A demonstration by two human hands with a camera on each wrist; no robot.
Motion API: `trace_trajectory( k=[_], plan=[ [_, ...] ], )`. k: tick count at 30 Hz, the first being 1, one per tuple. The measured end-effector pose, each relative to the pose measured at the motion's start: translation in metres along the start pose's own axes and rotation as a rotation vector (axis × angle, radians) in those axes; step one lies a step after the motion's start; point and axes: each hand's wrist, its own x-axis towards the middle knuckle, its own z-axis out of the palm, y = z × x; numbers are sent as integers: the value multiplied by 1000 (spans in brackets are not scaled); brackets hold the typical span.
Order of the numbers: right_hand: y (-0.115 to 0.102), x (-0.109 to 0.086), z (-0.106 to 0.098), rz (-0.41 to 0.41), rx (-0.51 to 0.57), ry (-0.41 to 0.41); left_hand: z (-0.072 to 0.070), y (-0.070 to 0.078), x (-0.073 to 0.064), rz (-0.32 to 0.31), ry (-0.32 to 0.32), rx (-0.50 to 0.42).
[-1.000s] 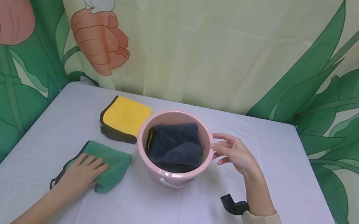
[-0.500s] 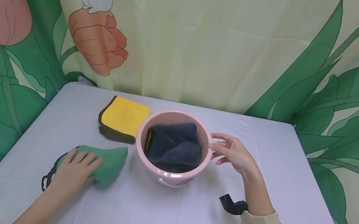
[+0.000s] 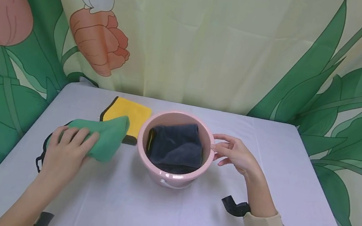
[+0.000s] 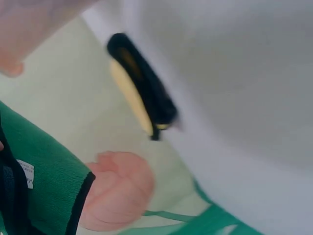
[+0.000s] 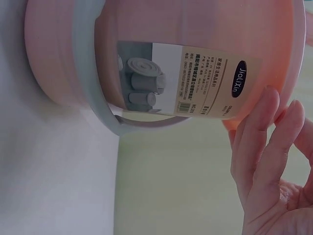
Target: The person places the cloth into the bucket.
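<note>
White tabletop [image 3: 150, 215], pink bucket [image 3: 154, 171], "JIALIXIN" label [image 5: 188, 81], green cloth [image 3: 107, 137] held aloft

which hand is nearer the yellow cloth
Left. The left hand holds the green cloth to the near left of the yellow cloth; the right hand is across the pink bucket, at its right rim.

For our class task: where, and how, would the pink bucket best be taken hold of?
Probably by the rim on its right side, reached from the right and pinched across the wall. The pink bucket stands upright with a round, open mouth, and the right hand is at that edge. The handle hangs low, so looks less ready; the dark cloth inside leaves the rim uncovered.
</note>
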Motion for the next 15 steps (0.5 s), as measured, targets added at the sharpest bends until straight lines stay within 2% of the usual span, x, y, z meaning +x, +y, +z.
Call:
trace_trajectory(
  k=[7,15],
  plan=[
    [1,0,0,-2,2,-1,5,12,33,56,128,-43],
    [1,-1,-1,-12,12,-5,16,28,67,157,177,-47]
  ],
)
